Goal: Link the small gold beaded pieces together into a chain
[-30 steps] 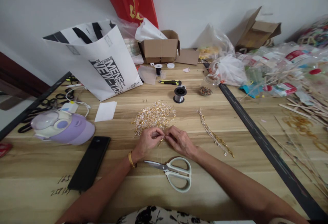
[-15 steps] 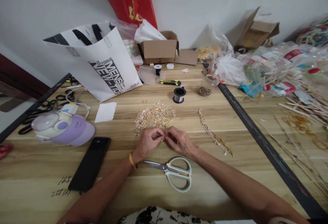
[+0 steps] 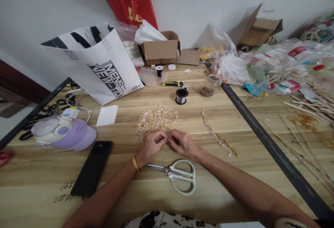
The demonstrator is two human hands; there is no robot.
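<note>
My left hand [image 3: 152,145] and my right hand [image 3: 184,144] meet fingertip to fingertip at the near edge of a pile of small gold and clear beads [image 3: 155,118]. Both are pinched closed. Whatever lies between the fingertips is too small to make out; a bit of gold shows just below them. Scissors [image 3: 173,172] with pale handles lie on the table close below my hands, their blades toward the left wrist. Right of my right hand, gold and silver beaded strands [image 3: 217,134] lie stretched out.
A wire spool [image 3: 181,96], a yellow-black box cutter [image 3: 171,83] and a jar of beads [image 3: 208,89] stand or lie behind the pile. At left are a phone [image 3: 92,169], a purple bottle [image 3: 65,133] and a white bag [image 3: 99,66]. Plastic bottles [image 3: 294,56] crowd the right.
The view has shifted very slightly. Both hands stay pinched together in the same place, and nothing on the table has visibly moved.
</note>
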